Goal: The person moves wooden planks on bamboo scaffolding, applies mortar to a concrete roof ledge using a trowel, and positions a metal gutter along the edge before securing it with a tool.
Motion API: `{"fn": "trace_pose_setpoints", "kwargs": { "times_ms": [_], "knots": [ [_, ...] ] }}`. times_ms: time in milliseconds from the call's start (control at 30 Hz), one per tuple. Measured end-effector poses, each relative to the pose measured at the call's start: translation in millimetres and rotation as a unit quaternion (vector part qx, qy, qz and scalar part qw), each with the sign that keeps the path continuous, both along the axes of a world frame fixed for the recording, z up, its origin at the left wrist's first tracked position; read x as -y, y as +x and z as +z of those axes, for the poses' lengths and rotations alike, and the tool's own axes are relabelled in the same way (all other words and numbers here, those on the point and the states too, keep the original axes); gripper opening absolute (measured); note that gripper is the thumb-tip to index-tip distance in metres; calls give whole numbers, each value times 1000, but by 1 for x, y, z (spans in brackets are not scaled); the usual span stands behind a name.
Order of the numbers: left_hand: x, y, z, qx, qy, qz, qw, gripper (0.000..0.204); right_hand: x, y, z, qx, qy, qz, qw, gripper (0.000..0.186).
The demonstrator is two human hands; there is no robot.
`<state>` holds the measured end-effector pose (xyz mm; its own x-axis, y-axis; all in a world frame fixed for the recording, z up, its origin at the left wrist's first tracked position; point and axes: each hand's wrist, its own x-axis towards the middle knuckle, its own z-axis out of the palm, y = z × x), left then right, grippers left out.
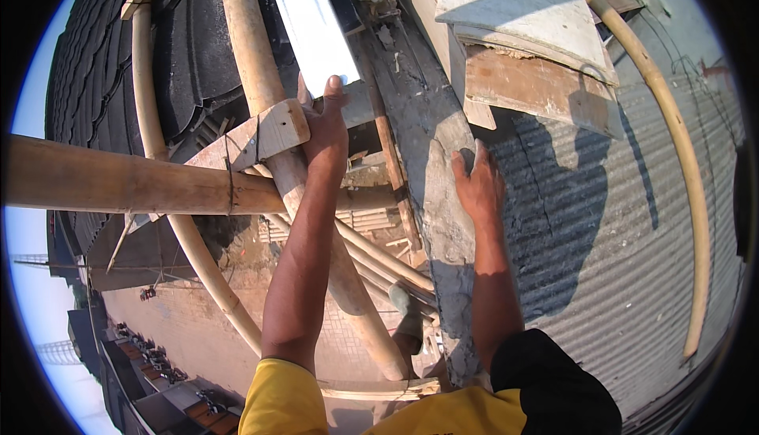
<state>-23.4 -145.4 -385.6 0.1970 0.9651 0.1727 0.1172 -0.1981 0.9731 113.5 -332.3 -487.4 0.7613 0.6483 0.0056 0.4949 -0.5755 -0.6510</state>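
Note:
My left hand (326,131) is at the near end of a silvery metal channel (312,24). Its thumb shows over that end and a finger shows at its left side, closed on the channel; the other fingers are hidden. Against this hand is the squared end of a wooden board (281,129), tied where bamboo poles cross. My right hand (480,186) rests on the rough top of a grey concrete wall (447,222), thumb apart from the fingers, with nothing in it.
A thick bamboo pole (118,178) runs in from the left; another (245,32) slants down the middle. Dark roof tiles (87,95) lie far left. Wooden formwork (538,79) juts over corrugated roofing (632,261) at right. A boot (405,308) stands high above paved ground (190,316).

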Motion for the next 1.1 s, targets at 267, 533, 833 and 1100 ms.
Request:
{"fn": "trace_pose_setpoints", "kwargs": {
  "times_ms": [267,533,833,1100],
  "knots": [
    [-12,-3,-14,-8,59,9,998,67,0,1,-4,12,5,1,1000,63],
    [-5,-1,-15,22,48,0,999,61,2,0,7,-12,-1,-9,1000,61],
    [-9,-25,-16,45,26,-12,999,72,-6,-19,18,9,17,2,1000,54],
    [-2,6,-16,133,11,-43,990,56,-3,4,7,-25,-41,-19,999,63]
  ]
}}
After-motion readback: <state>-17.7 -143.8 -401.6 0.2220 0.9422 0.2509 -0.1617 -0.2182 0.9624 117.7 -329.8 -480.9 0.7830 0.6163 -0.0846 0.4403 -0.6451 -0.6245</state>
